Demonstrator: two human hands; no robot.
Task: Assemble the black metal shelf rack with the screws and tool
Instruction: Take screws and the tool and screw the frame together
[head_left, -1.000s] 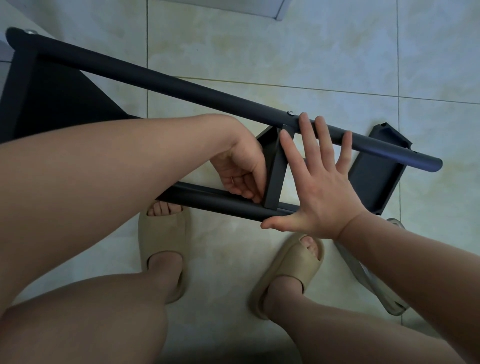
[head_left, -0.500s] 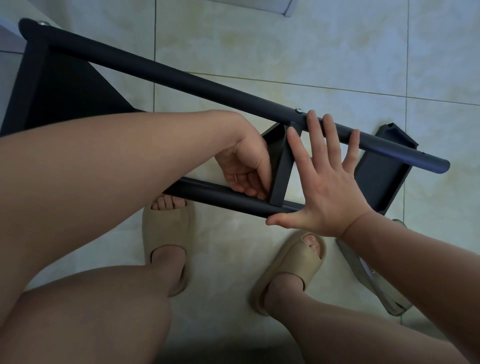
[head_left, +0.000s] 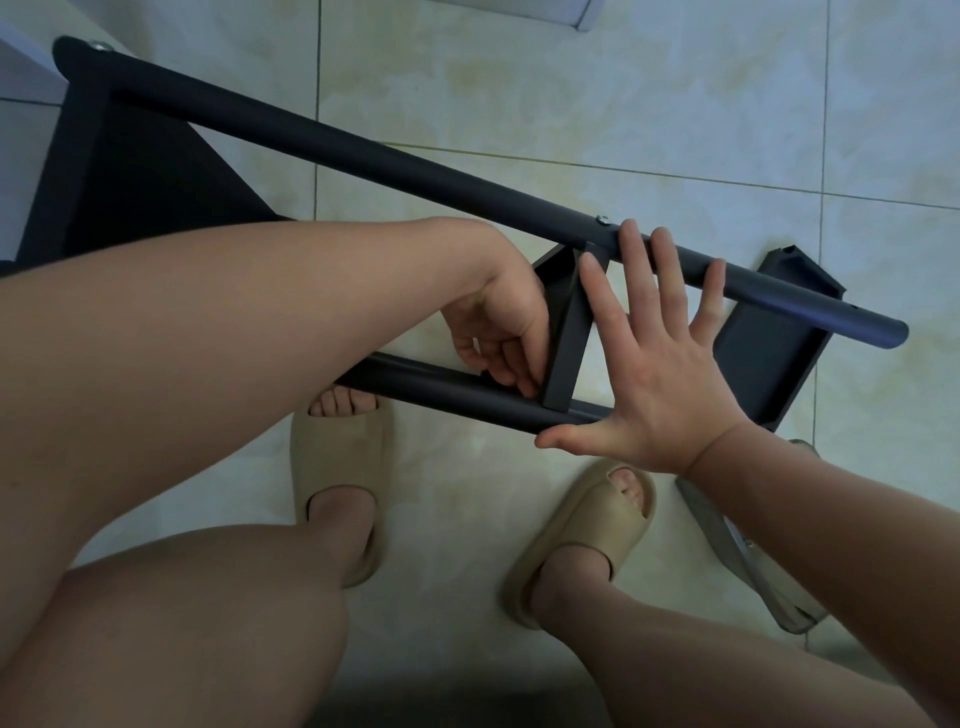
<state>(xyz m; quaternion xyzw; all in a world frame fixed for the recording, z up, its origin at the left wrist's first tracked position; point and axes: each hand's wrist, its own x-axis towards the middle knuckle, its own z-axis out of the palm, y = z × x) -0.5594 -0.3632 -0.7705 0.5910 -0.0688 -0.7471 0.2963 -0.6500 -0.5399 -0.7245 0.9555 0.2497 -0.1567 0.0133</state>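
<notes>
Almost nothing has moved in the last second; both grips stay put. The black rack (head_left: 395, 166) lies sideways over the tile floor (head_left: 519, 78), with one screw (head_left: 602, 220) in at the upper pole. The right grip (head_left: 660, 374) is flat and open, bracing the middle shelf (head_left: 569, 338). The left grip (head_left: 498, 332) is curled at the lower pole (head_left: 447, 392) joint, its contents hidden. Probably midway: that joint and the end shelf (head_left: 763, 358) look unfastened.

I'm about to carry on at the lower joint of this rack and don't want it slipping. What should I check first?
1. Frame braced: ok, right hand flat, fingers across the upper tube, thumb by the lower tube.
2. Upper joint screw: ok, a screw head shows above the middle shelf.
3. Lower joint screw: cannot tell, left hand has curled fingers covering it.
4. A tool ready: cannot tell, none in view.
5. End shelf fixed: cannot tell, its joints are hidden.
</notes>
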